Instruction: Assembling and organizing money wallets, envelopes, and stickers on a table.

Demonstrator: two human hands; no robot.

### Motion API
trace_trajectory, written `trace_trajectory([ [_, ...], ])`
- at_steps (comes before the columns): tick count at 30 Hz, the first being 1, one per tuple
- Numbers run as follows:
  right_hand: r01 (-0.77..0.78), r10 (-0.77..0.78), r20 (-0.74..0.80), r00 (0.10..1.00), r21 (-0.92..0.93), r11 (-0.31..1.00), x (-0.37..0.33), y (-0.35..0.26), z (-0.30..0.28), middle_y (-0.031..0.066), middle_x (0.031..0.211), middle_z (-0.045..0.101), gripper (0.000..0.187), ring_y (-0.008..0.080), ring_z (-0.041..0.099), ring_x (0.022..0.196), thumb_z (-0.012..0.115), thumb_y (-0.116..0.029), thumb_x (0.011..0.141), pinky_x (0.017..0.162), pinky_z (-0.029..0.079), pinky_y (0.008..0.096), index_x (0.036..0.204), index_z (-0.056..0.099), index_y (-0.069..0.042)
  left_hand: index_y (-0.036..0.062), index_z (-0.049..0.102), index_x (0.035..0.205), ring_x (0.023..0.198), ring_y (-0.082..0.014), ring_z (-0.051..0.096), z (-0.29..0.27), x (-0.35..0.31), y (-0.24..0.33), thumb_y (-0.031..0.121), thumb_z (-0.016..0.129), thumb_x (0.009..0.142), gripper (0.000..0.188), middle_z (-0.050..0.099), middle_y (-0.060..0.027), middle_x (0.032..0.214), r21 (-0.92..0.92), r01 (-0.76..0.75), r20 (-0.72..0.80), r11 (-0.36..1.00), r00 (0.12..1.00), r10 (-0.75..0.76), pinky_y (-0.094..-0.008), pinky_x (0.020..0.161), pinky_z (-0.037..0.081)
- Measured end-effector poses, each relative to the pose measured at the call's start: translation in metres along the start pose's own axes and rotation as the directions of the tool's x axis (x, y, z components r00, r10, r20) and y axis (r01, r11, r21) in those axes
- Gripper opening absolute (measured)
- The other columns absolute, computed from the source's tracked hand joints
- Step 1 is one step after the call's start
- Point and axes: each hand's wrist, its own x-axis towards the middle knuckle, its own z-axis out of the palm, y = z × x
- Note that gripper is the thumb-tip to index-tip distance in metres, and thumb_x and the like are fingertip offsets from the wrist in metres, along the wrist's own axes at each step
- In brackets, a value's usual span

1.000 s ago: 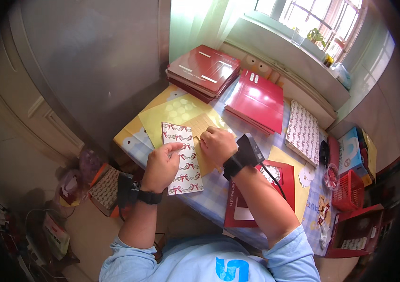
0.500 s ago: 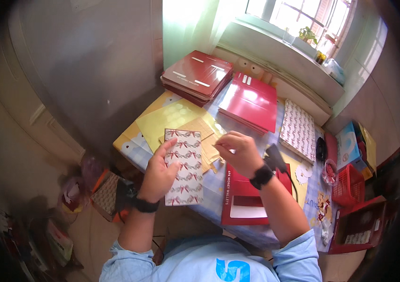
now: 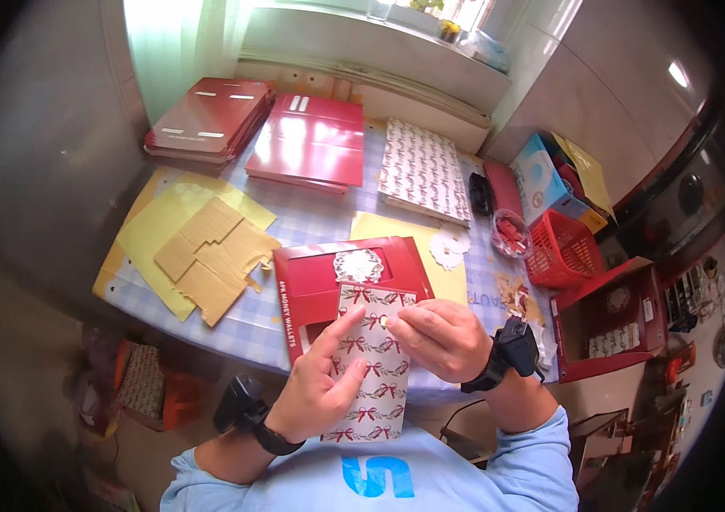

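My left hand (image 3: 320, 388) grips a tall white card wallet (image 3: 373, 388) printed with green garlands and red bows, thumb and forefinger lying across its face. With fingertips pinched together, my right hand (image 3: 443, 340) holds a tiny pale yellowish piece (image 3: 385, 322) at the wallet's upper part. I cannot tell whether that piece touches the paper. Beyond the wallet lies a red box (image 3: 298, 290) with a cut-out window, partly covered by the wallet. A white lacy paper wreath (image 3: 359, 265) shows in the window.
Torn brown cardboard (image 3: 217, 256) lies on a yellow sheet (image 3: 145, 226) at left. Behind are stacked red boxes (image 3: 209, 115), more red boxes (image 3: 320, 136) and a pile of patterned wallets (image 3: 422, 166). At right stand a round tub (image 3: 511, 233), a red basket (image 3: 560, 252) and an open red box (image 3: 606, 316).
My view has swung to the right. My right hand has come from beside the wallet to its upper face. The wallet now overlaps the red box's near edge.
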Motion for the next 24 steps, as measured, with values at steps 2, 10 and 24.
trace_trajectory([
  [2, 0.002, -0.002, 0.043, 0.999, 0.008, 1.0, -0.005, 0.0, -0.007, 0.0142, 0.095, 0.06, 0.034, 0.0252, 0.065, 0.075, 0.071, -0.005, 0.069, 0.066, 0.055, 0.0341, 0.099, 0.064, 0.008, -0.0008, 0.034, 0.143, 0.119, -0.0178, 0.052, 0.007, 0.002, -0.002, -0.006, 0.05, 0.089, 0.057, 0.05, -0.0172, 0.133, 0.029, 0.006, 0.026, 1.0, 1.0, -0.006, -0.0304, 0.097, 0.045],
  [10, 0.011, -0.01, 0.028, 1.0, -0.057, 0.998, -0.019, -0.002, -0.001, 0.0118, 0.093, 0.058, 0.031, 0.0196, 0.061, 0.075, 0.066, -0.008, 0.074, 0.068, 0.053, 0.0322, 0.102, 0.063, 0.006, -0.0013, 0.034, 0.143, 0.122, -0.0197, 0.05, 0.018, 0.001, -0.002, -0.006, 0.051, 0.088, 0.058, 0.047, -0.0188, 0.136, 0.07, 0.024, 0.042, 0.997, 0.999, -0.027, -0.031, 0.1, 0.043],
  [24, 0.049, -0.024, 0.164, 0.986, -0.152, 0.987, -0.025, -0.015, 0.005, 0.0135, 0.104, 0.058, 0.037, 0.0205, 0.062, 0.085, 0.065, -0.007, 0.071, 0.078, 0.053, 0.0319, 0.106, 0.065, 0.007, 0.0019, 0.029, 0.146, 0.121, -0.0186, 0.05, 0.014, -0.004, -0.011, -0.008, 0.052, 0.088, 0.063, 0.047, -0.0179, 0.136, -0.059, 0.042, 0.061, 0.997, 0.997, -0.039, -0.0312, 0.098, 0.044],
])
